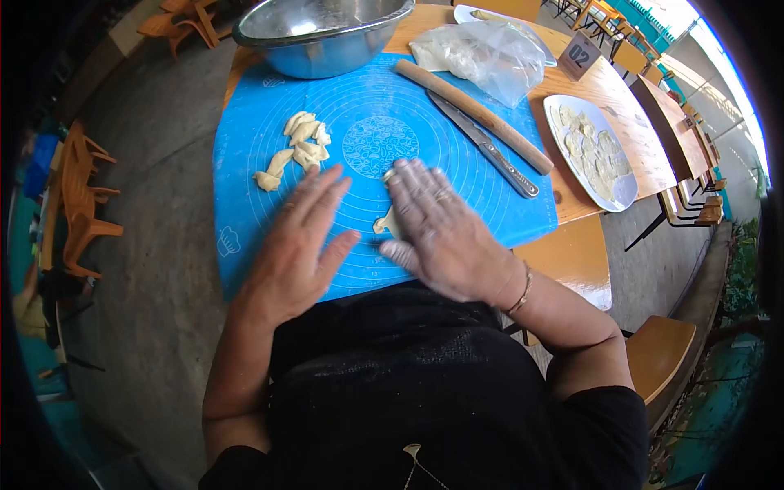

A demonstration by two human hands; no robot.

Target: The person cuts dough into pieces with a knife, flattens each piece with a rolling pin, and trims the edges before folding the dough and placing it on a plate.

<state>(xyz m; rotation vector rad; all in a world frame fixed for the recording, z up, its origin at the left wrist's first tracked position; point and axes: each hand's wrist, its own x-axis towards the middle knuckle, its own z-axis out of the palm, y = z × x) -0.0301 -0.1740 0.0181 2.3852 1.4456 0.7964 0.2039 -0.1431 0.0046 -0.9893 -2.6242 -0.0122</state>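
My right hand [437, 229], dusted with flour, lies flat with its fingers stretched over a small piece of dough [382, 223] on the blue silicone mat [269, 220]. Most of that dough is hidden under the palm; only bits show at its left side and near the fingertips. To the left, my left hand [298, 241] rests over the mat with its fingers out and the thumb apart, holding nothing. Just beyond its fingertips lies a loose group of pale dough pieces [302, 131].
A wooden rolling pin [478, 114] and a knife [482, 147] lie diagonally on the mat's right. Behind stand a steel bowl [327, 49] and a plastic bag of dough [482, 57]. A white plate [616, 192] of flattened dough pieces and a number sign [579, 55] sit on the right.
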